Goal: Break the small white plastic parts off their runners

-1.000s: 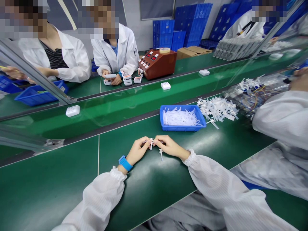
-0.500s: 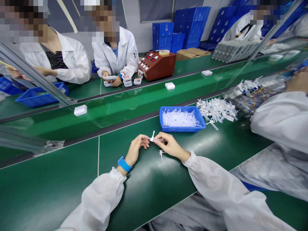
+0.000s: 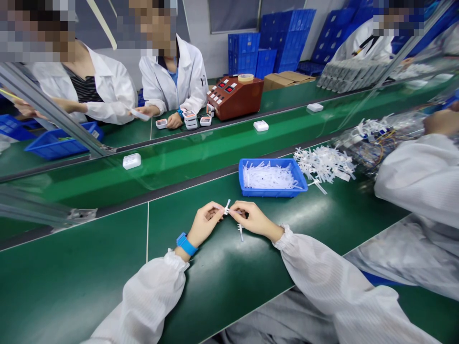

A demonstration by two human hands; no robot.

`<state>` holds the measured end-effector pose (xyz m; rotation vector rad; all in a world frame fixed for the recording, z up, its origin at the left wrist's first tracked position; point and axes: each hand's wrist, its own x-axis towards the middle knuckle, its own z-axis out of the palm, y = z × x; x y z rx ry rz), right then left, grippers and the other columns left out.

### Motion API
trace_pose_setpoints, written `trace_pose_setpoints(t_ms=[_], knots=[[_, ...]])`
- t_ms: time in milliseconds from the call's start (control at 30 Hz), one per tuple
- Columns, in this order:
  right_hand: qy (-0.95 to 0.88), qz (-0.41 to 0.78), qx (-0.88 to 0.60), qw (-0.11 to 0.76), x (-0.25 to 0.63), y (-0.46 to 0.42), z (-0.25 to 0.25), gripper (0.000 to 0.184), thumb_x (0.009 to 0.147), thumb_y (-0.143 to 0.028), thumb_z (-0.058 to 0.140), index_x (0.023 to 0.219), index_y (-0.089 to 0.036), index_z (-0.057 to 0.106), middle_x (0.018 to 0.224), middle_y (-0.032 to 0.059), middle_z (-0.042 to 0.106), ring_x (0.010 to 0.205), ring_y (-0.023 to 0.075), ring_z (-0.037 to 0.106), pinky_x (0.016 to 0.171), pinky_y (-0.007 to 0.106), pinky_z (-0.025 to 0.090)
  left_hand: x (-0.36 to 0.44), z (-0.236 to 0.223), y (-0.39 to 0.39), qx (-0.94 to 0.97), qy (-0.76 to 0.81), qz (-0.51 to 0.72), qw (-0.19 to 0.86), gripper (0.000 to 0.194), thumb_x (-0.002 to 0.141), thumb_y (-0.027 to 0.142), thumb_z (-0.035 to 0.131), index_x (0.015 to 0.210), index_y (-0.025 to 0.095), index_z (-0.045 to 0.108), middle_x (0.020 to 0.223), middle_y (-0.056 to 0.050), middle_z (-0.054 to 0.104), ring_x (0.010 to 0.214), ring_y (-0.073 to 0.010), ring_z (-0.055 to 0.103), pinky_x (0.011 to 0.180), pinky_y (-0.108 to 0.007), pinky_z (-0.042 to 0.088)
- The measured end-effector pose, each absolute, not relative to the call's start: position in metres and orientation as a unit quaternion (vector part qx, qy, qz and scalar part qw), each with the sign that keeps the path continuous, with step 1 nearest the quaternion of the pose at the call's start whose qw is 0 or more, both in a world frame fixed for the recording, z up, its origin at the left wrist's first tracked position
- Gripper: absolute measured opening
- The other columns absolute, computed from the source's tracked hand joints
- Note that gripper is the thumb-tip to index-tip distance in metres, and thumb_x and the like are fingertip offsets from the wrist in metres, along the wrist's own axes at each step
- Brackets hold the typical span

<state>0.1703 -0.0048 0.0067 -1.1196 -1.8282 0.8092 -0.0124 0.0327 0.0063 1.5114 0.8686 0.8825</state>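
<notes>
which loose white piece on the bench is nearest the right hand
The lone branched piece just below the right hand; those in and around the pile lie farther off.

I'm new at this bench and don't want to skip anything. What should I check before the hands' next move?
1. Left hand has a grip: ok, fingertips pinch the white fitting.
2. Right hand steadies it: ok, fingertips meet it opposite.
3. Fitting's side ends sound: cannot tell, fingers cover them.
4. Bench bare near the right hand: not ok, a second fitting lies there.
5. Blue tray stocked: ok, white pieces inside.
</notes>
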Motion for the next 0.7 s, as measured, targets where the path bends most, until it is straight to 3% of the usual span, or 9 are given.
trace_pose_setpoints(t_ms=[700], knots=[[-0.730, 0.322, -0.442, 0.410, 0.1696, -0.0027, 0.0033, 0.027, 0.093, -0.034, 0.046, 0.082, -0.015, 0.062, 0.073, 0.0015, 0.057, 0.060, 0.0099, 0.048, 0.054, 0.022, 0.036, -0.0118, 0.0037, 0.0335, 0.629, 0.368, 0.381, 0.570, 0.024, 0.078, 0.037, 0.067, 0.076, 0.014, 0.062, 0.070, -0.002, 0.063, 0.062, -0.0117, 0.057, 0.062, -0.025, 0.048]])
